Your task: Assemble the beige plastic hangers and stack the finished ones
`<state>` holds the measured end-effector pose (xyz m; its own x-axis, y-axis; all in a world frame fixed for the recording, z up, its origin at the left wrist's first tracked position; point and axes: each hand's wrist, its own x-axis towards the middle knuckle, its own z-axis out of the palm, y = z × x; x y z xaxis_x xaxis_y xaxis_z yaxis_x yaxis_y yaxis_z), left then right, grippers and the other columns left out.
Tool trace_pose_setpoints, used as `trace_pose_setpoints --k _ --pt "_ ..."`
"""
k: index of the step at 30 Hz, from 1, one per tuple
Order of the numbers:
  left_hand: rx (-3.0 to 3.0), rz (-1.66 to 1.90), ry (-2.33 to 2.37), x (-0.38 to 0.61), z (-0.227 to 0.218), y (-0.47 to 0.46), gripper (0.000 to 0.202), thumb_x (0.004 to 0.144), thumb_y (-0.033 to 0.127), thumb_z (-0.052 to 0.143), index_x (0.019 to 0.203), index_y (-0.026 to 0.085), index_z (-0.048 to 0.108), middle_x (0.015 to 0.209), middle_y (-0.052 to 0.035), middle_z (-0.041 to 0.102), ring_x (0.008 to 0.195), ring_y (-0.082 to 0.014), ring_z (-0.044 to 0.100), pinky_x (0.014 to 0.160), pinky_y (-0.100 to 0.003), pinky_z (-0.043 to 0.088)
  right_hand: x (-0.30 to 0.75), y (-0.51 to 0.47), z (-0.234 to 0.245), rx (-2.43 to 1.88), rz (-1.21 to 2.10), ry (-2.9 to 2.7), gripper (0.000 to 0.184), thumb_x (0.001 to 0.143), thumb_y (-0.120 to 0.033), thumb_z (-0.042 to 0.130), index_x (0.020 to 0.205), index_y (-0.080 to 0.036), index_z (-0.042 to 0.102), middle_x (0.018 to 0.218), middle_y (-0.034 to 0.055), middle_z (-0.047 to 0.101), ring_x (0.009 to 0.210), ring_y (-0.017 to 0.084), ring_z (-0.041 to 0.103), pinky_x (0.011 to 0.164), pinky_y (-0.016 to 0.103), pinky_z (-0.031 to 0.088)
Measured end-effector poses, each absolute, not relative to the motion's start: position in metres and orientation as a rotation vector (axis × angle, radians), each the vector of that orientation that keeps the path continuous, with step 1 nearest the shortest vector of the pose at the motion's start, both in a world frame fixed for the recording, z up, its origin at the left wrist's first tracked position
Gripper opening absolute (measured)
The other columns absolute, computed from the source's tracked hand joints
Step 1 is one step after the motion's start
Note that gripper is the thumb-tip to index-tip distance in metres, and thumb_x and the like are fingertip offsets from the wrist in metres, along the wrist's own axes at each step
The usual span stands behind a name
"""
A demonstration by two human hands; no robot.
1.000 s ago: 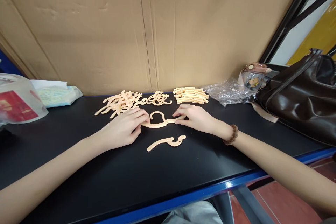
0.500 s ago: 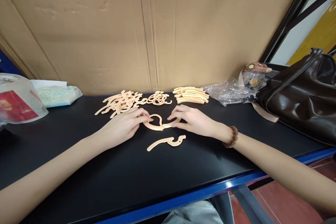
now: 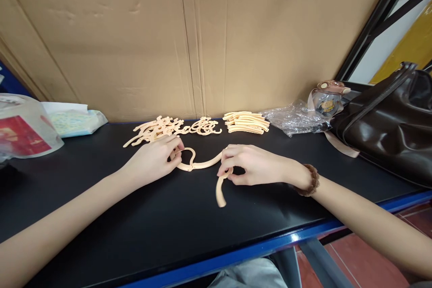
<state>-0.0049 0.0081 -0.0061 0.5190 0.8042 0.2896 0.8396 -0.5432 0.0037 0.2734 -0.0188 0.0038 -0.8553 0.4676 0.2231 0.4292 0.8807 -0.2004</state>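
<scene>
In my left hand, fingers pinched, is one end of a peach plastic folding hanger, made of curved arms joined at a pivot with a looped hook standing above it. The hanger lies low over the black table top. My right hand is closed on a second hanger piece; its curved arm points down toward me, and its other end is partly hidden by the fingers. The far end of the first hanger's right arm reaches my right fingertips; whether they touch it, I cannot tell.
Behind my hands lie a loose pile of hooked hanger pieces, a smaller pile of hooks and stacked curved arms. Clear plastic wrap, a bottle and a dark bag are at right. Cardboard walls the back.
My right hand has moved toward me and picked up the hanger piece that lay on the table, turning it. The first hanger has shifted left with my left hand.
</scene>
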Motion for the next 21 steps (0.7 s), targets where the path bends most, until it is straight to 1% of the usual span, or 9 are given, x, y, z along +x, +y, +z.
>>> trace_pose_setpoints --k 2,5,8,11,13,15,18,19,21 --pt "-2.627 -0.435 -1.463 -0.005 -0.008 0.01 0.019 0.087 0.036 0.041 0.088 0.022 0.053 0.09 -0.0052 0.063 0.088 -0.0252 0.06 0.07 -0.035 0.046 0.277 -0.014 0.003 -0.675 0.208 -2.777 0.024 0.084 -0.006 0.054 0.096 -0.021 0.07 0.1 0.0031 0.063 0.095 0.016 0.055 0.082 0.027 0.044" --pt "-2.684 -0.529 -1.557 -0.006 -0.012 0.014 0.023 0.086 0.042 0.043 0.09 0.022 0.053 0.091 -0.0049 0.063 0.087 -0.0246 0.059 0.073 -0.036 0.046 0.282 -0.006 0.002 -0.75 0.177 -2.737 0.028 0.083 0.0 0.05 0.085 -0.019 0.07 0.102 0.0041 0.062 0.094 0.015 0.055 0.078 0.025 0.043" --pt "-2.748 -0.675 -1.611 -0.009 -0.016 0.018 0.027 0.084 0.039 0.046 0.104 0.022 0.051 0.097 -0.0054 0.062 0.087 -0.0229 0.059 0.077 -0.037 0.048 0.286 0.0 -0.001 -0.891 0.086 -2.685 0.022 0.082 -0.002 0.054 0.071 -0.017 0.067 0.095 0.0035 0.063 0.084 0.014 0.056 0.07 0.024 0.04" --pt "-2.8 -0.749 -1.589 -0.011 -0.021 0.022 0.036 0.081 0.032 0.046 0.116 0.022 0.047 0.107 -0.0066 0.059 0.092 -0.0228 0.058 0.08 -0.039 0.049 0.287 0.003 -0.001 -1.026 0.015 -2.604 0.021 0.085 -0.004 0.05 0.076 -0.017 0.064 0.088 0.0026 0.063 0.079 0.013 0.055 0.068 0.024 0.038" --pt "-2.852 -0.764 -1.554 -0.012 -0.024 0.024 0.039 0.079 0.028 0.046 0.118 0.022 0.048 0.116 -0.0073 0.057 0.098 -0.0232 0.056 0.084 -0.04 0.049 0.286 0.002 -0.001 -1.103 0.0 -2.538 0.016 0.088 -0.01 0.05 0.086 -0.017 0.064 0.088 0.0024 0.064 0.079 0.014 0.055 0.068 0.025 0.038" --pt "-2.889 -0.784 -1.538 -0.012 -0.026 0.025 0.042 0.077 0.024 0.045 0.119 0.022 0.048 0.12 -0.0073 0.055 0.104 -0.0236 0.055 0.088 -0.04 0.048 0.285 0.001 -0.001 -1.139 -0.006 -2.513 0.013 0.09 -0.026 0.055 0.093 -0.017 0.064 0.091 0.0028 0.065 0.08 0.015 0.056 0.068 0.026 0.038" --pt "-2.909 -0.787 -1.573 -0.01 -0.025 0.024 0.046 0.074 0.021 0.043 0.12 0.022 0.048 0.121 -0.0069 0.055 0.107 -0.0242 0.054 0.086 -0.039 0.049 0.285 -0.001 -0.001 -1.147 -0.002 -2.561 0.032 0.084 -0.048 0.062 0.095 -0.018 0.066 0.091 0.003 0.064 0.081 0.017 0.056 0.066 0.027 0.038" --pt "-2.914 -0.776 -1.586 -0.01 -0.024 0.023 0.047 0.074 0.02 0.043 0.12 0.023 0.048 0.122 -0.007 0.055 0.108 -0.0244 0.054 0.084 -0.038 0.05 0.285 -0.001 -0.002 -1.145 0.011 -2.581 0.033 0.084 -0.049 0.062 0.094 -0.018 0.067 0.091 0.0028 0.064 0.081 0.017 0.056 0.065 0.027 0.038" --pt "-2.9 -0.743 -1.599 -0.008 -0.019 0.02 0.046 0.075 0.021 0.042 0.12 0.023 0.048 0.123 -0.0073 0.055 0.108 -0.0246 0.054 0.08 -0.036 0.05 0.286 0.0 -0.003 -1.14 0.054 -2.605 0.026 0.086 -0.042 0.062 0.095 -0.018 0.067 0.091 0.0027 0.064 0.079 0.016 0.057 0.064 0.026 0.038"
